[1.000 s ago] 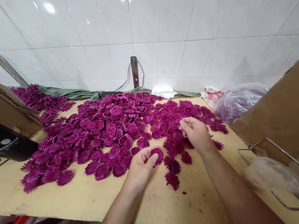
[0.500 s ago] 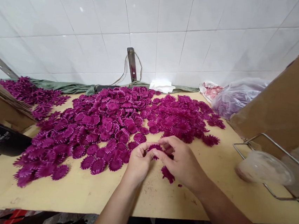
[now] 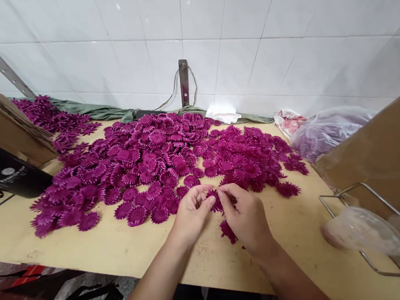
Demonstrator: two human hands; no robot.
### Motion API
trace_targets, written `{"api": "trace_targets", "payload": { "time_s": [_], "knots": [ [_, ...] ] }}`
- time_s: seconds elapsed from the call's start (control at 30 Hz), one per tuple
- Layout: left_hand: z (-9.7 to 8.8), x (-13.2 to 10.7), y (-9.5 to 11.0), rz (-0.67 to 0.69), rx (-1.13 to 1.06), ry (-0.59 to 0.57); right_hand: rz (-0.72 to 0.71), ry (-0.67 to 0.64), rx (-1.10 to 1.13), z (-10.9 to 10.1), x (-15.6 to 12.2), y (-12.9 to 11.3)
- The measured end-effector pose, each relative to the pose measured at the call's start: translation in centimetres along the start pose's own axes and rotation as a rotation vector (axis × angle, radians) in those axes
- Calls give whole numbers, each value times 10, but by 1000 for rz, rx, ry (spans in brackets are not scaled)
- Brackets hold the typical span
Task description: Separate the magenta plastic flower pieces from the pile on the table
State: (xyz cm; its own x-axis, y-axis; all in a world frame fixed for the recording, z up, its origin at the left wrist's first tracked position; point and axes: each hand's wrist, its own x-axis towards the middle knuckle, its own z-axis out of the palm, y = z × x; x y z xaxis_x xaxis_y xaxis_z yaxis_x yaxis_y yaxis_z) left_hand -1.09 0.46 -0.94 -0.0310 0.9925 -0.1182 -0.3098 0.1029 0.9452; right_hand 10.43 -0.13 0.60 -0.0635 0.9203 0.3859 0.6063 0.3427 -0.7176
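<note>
A: Position of the piece?

B: One magenta petal disc [image 3: 215,202], between the two hands, over the counter [image 3: 105,251] and in front of the heaps. Left hand [image 3: 190,212]: thumb and fingers pinched on the disc. Right hand [image 3: 248,220]: thumb and forefinger closed at its right edge. Whether a second layer sits in that pinch, I can't tell.

A: Why from two sides?

B: Looks small and thin; two light pinches probably steady it without crushing petals.

A: Close by?

B: A loose petal piece [image 3: 227,231], beside the right hand and partly hidden by it. Beyond, a heap of frilled discs [image 3: 149,159] to the left, nearly meeting a heap of flatter petals [image 3: 249,157] to the right. Perhaps sorted so each hand has one within reach. A pile of star-shaped pieces [image 3: 52,119] lies back left.

A: Edges, room?

B: Best room is the strip along the front edge. Left is tight: black cup [image 3: 14,172], cardboard box [image 3: 14,125] behind. Right is bounded by a wire frame [image 3: 362,185], a plastic tub [image 3: 365,229] and a larger carton [image 3: 380,144]. Tiled wall [image 3: 236,64] closes the back.
</note>
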Motion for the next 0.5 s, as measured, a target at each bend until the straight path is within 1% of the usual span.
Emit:
{"api": "trace_targets", "payload": {
  "time_s": [0.07,0.13,0.2,0.27,0.3,0.37,0.43,0.5],
  "knots": [
    [1,-1,2,2,14,-6,-79,77,-131,5,2,1],
    [2,-1,4,12,19,21,-121,108,-203,9,5,1],
    [1,0,6,27,29,46,-130,141,-199,9,9,1],
    [-1,1,6,44,39,73,-106,145,-109,5,11,1],
    [-2,1,6,45,39,87,-87,105,-40,2,11,1],
    [-5,1,4,31,29,110,-53,-31,71,-3,9,1],
    [-6,2,1,9,20,109,-11,-150,119,-5,6,1],
    [-7,2,0,4,24,87,27,-174,148,-4,4,1]
  ]
}}
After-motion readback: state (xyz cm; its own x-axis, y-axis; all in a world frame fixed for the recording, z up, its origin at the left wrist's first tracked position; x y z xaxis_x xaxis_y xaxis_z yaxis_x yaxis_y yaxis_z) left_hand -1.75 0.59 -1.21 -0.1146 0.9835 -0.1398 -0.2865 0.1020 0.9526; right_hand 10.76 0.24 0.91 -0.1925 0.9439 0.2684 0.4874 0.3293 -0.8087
